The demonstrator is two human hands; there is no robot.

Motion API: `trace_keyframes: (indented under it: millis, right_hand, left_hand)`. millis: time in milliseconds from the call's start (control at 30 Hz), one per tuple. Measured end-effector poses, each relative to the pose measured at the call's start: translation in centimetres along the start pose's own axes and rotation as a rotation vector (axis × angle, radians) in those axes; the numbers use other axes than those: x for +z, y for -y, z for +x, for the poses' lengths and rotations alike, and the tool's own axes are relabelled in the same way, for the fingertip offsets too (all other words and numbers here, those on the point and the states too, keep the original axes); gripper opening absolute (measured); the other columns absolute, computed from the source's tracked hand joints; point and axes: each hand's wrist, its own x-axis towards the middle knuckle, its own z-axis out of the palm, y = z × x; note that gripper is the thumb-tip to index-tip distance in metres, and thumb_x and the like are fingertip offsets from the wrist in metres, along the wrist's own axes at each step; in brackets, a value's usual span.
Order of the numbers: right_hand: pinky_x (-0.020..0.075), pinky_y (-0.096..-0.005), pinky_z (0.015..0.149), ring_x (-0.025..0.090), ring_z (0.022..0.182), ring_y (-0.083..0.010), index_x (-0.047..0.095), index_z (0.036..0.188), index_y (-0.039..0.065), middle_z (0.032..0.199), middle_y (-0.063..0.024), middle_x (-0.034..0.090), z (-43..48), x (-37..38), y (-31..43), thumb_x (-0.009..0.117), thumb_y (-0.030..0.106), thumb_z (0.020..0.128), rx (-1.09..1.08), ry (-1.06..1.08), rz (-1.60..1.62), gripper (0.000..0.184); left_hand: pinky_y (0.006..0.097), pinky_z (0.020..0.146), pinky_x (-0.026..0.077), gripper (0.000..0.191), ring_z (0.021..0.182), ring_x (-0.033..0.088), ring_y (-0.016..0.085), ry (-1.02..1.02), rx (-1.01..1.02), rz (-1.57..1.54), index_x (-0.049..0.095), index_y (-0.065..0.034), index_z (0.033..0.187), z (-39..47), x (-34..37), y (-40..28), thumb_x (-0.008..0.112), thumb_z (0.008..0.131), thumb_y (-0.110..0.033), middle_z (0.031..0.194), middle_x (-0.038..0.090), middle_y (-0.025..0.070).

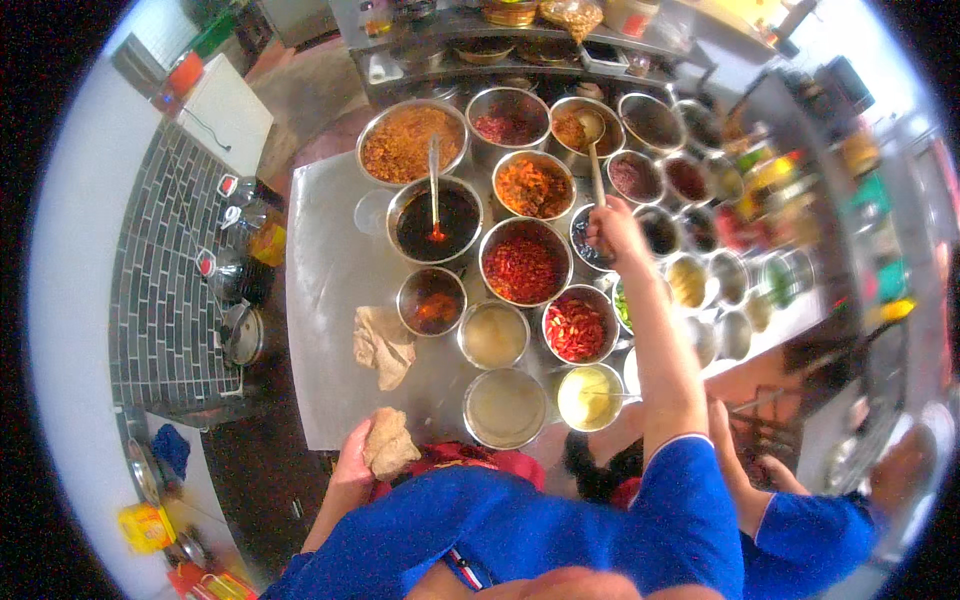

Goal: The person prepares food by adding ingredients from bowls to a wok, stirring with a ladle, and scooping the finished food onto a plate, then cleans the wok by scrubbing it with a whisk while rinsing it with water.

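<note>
My right hand (615, 229) reaches over the steel table (330, 247), closed around the handle of a ladle (592, 129). The ladle's bowl is inside a steel pot (568, 135) of orange-brown food. My left hand (356, 450) grips a crumpled beige cloth (391, 444) at the table's near edge. A second beige cloth (384, 345) lies flat on the steel. Between my hands stand a pot of chopped red chillies (527, 262), a bowl of larger red pepper pieces (577, 326), a bowl of yellow food (587, 397) and a pot of dark liquid (437, 220) with a spoon in it.
More steel pots (651, 122) crowd the table's far and right sides. A shelf (480, 45) with containers runs behind. Large plastic bottles (232, 274) stand by the left wall. Close on my right is a co-worker in a blue sleeve (814, 525), arms near the table.
</note>
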Motion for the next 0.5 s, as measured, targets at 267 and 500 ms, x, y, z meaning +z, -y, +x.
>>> trace_keyframes:
  millis: [267, 500]
  right_hand:
    - [0.0442, -0.0274, 0.044, 0.051, 0.054, -0.0128, 0.046, 0.123, 0.003, 0.077, -0.0056, 0.055, -1.4, 0.6, -1.7, 0.052, 0.001, 0.087, -0.019, -0.018, 0.332, 0.037]
    - [0.0343, -0.0194, 0.037, 0.044, 0.052, -0.0066, 0.041, 0.111, 0.012, 0.074, -0.0024, 0.048, -7.2, -1.1, -2.5, 0.048, 0.001, 0.089, 0.114, 0.271, 1.075, 0.025]
  left_hand:
    - [0.0537, 0.093, 0.052, 0.041, 0.103, 0.065, 0.033, 0.18, 0.02, -0.082, 0.058, -0.0042, 0.12, 0.2, 2.5, -1.2, 0.042, 0.102, -0.037, 0.114, 0.066, 0.0144]
    - [0.0569, 0.095, 0.049, 0.054, 0.108, 0.062, 0.035, 0.203, 0.024, -0.067, 0.055, -0.0049, 0.127, -2.0, 4.1, -1.6, 0.046, 0.098, -0.05, 0.119, 0.063, 0.0157]
